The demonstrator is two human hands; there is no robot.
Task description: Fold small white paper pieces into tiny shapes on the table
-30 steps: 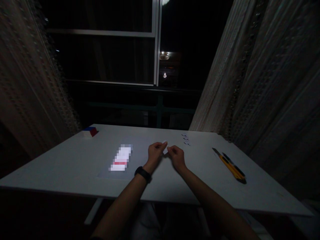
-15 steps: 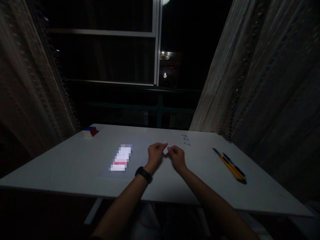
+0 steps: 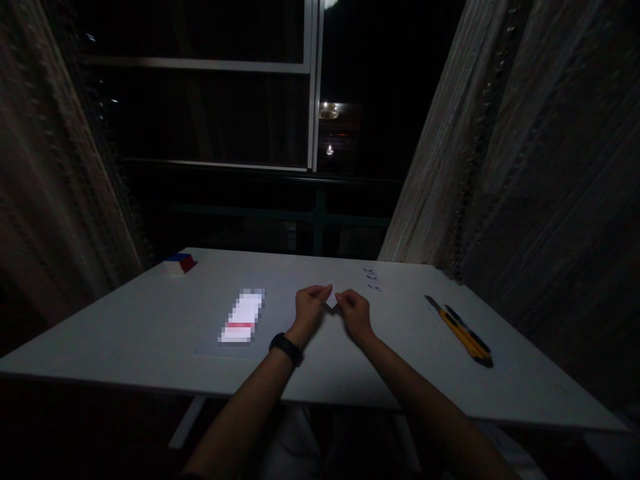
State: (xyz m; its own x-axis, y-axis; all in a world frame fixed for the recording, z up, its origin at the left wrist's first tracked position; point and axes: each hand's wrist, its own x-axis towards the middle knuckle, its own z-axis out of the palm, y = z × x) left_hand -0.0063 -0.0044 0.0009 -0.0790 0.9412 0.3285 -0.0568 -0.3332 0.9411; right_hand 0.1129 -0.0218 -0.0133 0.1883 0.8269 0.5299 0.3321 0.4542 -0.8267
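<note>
Over the middle of the white table (image 3: 160,360), my left hand (image 3: 310,308) and my right hand (image 3: 356,313) face each other, a short gap apart. Both are closed in a pinch on a small white piece that looks like paper (image 3: 333,301), its lower corner pointing down between them. A dark watch sits on my left wrist. Beyond my right hand lie several tiny dark-marked pieces (image 3: 372,279), too small to make out. Left of my left hand is a lit phone (image 3: 243,319), its screen blurred out, on a pale sheet (image 3: 206,348).
A yellow utility knife (image 3: 459,335) with its blade out lies at the right, alongside a dark pen (image 3: 469,329). A small blue, red and white block (image 3: 179,264) stands at the far left corner. Curtains (image 3: 425,167) hang on both sides before a dark window.
My left fingertips have shifted slightly left, and a little more of the white piece shows between the hands. The things on the table have not moved.
</note>
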